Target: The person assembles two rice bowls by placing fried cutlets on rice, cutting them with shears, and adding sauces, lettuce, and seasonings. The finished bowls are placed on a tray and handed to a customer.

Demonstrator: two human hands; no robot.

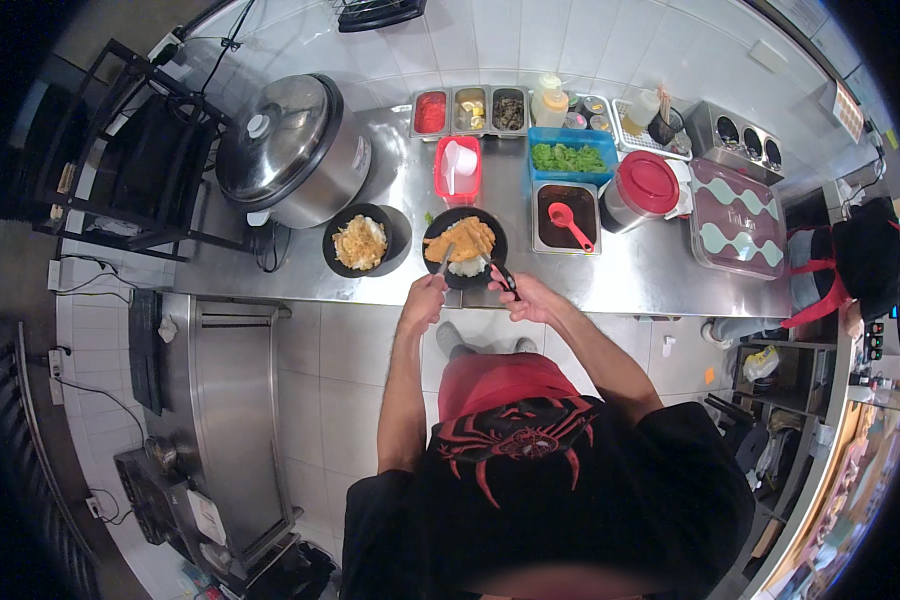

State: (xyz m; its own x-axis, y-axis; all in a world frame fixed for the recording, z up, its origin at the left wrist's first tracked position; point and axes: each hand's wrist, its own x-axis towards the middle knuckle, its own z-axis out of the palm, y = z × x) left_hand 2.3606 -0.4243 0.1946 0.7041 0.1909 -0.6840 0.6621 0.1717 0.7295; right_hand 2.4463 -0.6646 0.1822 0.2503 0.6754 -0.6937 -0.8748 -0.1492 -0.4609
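A black bowl [458,277] near the counter's front edge holds white rice [467,267] with an orange-brown, breaded-looking cutlet [455,240] on top. My left hand [427,301] is closed around a slim metal utensil [444,260], whose tip reaches the cutlet; its exact kind is unclear. In my right hand [528,298] is a black-handled utensil [505,280], angled in over the bowl's right side. Its working end is too small to make out. Left of this bowl stands a second black bowl [332,261], filled with pale golden, shredded-looking food [360,244].
A large steel cooker [310,150] stands back left. Behind the bowls are a red container with a white scoop [457,167], topping tins [430,113], blue lettuce tub [572,156] and sauce tin with red ladle [568,225]. A red-lidded canister [647,184] and lidded box [738,220] stand right.
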